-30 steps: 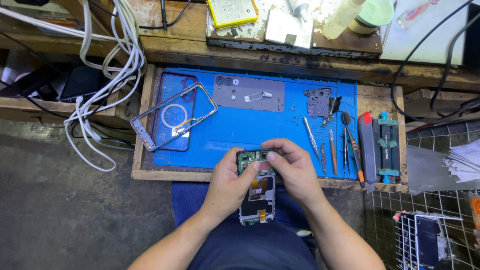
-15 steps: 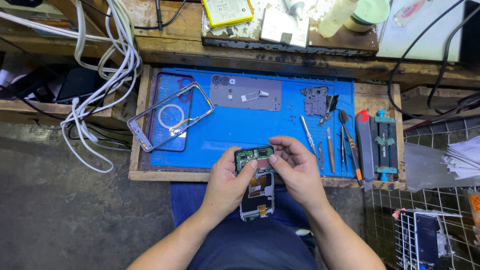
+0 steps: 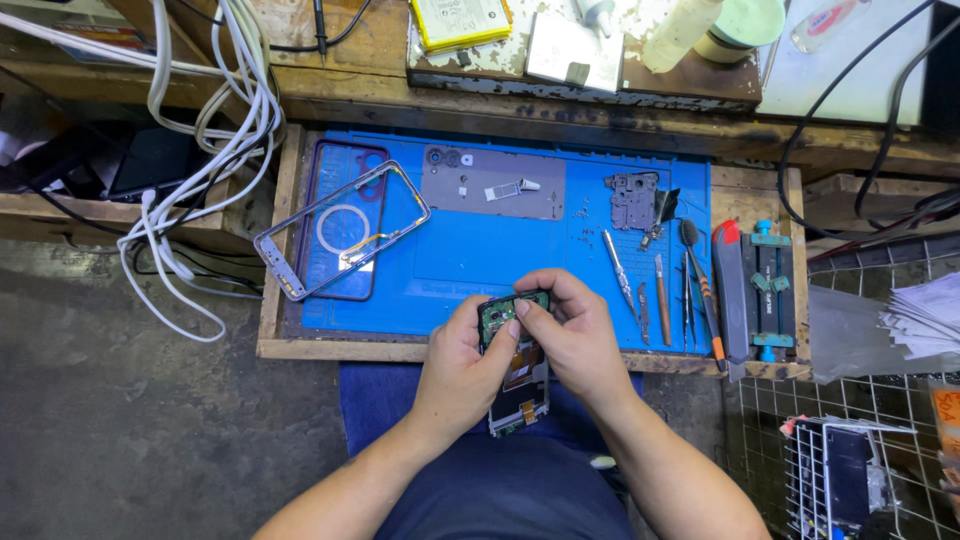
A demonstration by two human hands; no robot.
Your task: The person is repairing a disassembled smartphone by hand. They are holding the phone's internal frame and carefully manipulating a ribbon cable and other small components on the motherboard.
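While held, opened phone [image 3: 518, 375], between left hand [image 3: 462, 372], right hand [image 3: 570, 335]

Worn wooden workbench [image 3: 340, 60] above a stained grey concrete floor [image 3: 120, 420].

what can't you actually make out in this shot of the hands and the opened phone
All in the head view:
- Top of the opened phone: covered by the left hand and right hand, so the part under the fingers is hidden.
- Small loose parts on the blue mat: too small to identify.
- Hand tools at the mat's right: tips too fine to tell.
- Yellow block: cut off by the top edge.
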